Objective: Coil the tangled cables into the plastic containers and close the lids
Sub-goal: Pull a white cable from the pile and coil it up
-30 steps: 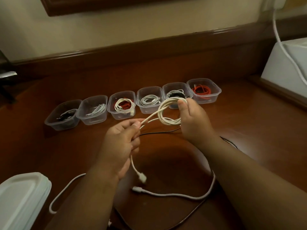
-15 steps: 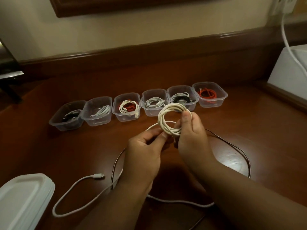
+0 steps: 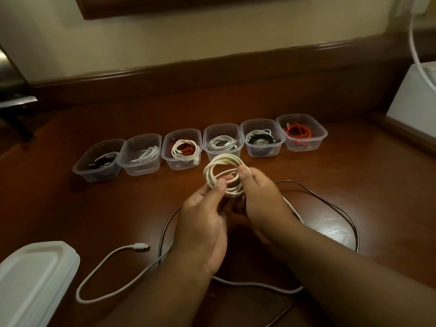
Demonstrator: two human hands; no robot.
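a cream braided cable (image 3: 224, 175), wound into a round coil, is held above the glossy wooden table (image 3: 354, 185), just near of six clear plastic containers (image 3: 223, 141). left hand (image 3: 203, 220) pinches its near-left edge; right hand (image 3: 262, 197) grips its right side.

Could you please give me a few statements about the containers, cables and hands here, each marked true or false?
1. Six clear plastic containers stand in a row on the brown wooden table. True.
2. Every container has its lid on. False: all six are open.
3. Both the left hand and the right hand hold the cream coiled cable. True.
4. The rightmost container holds a white cable. False: it holds a red cable.
5. A white cable with a plug end lies loose on the table. True.
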